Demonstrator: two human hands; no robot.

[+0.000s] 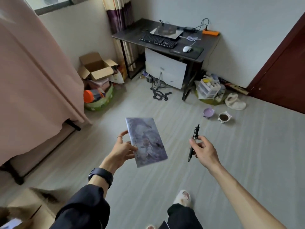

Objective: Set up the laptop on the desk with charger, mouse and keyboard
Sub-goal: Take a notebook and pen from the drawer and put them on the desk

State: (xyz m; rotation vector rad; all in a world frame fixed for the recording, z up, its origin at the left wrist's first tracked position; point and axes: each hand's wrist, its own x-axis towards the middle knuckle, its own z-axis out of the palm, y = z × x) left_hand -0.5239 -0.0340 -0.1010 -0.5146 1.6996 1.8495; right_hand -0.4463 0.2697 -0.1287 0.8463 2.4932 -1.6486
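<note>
Across the room stands a dark desk [130, 33]. On it lie a closed laptop [166, 31] with a patterned lid, a black keyboard [158, 41] in front of it, a white mouse [187, 48] on a dark mouse pad [197, 51], a black charger brick [189, 29] with its cable, and an orange power strip [210, 32]. My left hand [123, 150] grips a thin notebook [146, 141] with a grey-purple cover by its left edge. My right hand [202, 149] pinches a black pen [193, 142], tip down. Both hands are far from the desk.
A white drawer unit [165, 70] sits under the desk, with cables and a strap on the floor. An open cardboard box [97, 66] and clutter stand left, a plastic organiser [208, 88], slippers and two small bowls [223, 118] right. A pink-draped bed [33, 76] fills the left; a brown door [283, 66] is right.
</note>
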